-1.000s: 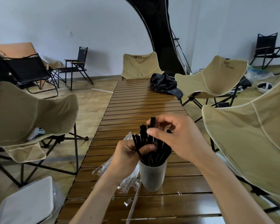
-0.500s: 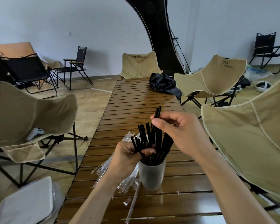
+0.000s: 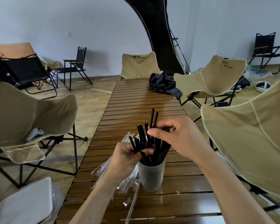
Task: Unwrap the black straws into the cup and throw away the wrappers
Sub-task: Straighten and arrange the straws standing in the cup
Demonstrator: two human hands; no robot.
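Since a second ago the right hand (image 3: 179, 138) has lifted away from the bunch, and the two black straws (image 3: 153, 120) it pinches between thumb and fingers now stand clear above the others, their tips well over the hand. Its other fingers are curled loosely (how firmly they close cannot be told).

Just below and to the left of that hand, the left hand (image 3: 128, 156) grips several of the black straws in the cup (image 3: 149, 149), thumb pressed across their fronts and fingers curled behind, holding them fanned out to the left. Directly under the left thumb stands the grey cup (image 3: 151, 177), upright on the wooden slat table (image 3: 141, 101), with the rest of the straws leaning toward its right rim, beneath the right wrist.

Behind and below the left hand and forearm lies a heap of clear wrappers (image 3: 102, 168) on the table, touching the cup's left side; a few loose wrapper scraps (image 3: 127, 202) lie nearer the viewer, beside the left forearm.

Far beyond both hands a black bag (image 3: 162, 84) sits at the table's right edge. Tan folding chairs (image 3: 31, 113) stand on either side of the arms, and a white controller (image 3: 36, 133) rests in the seat of the one left of the left hand.
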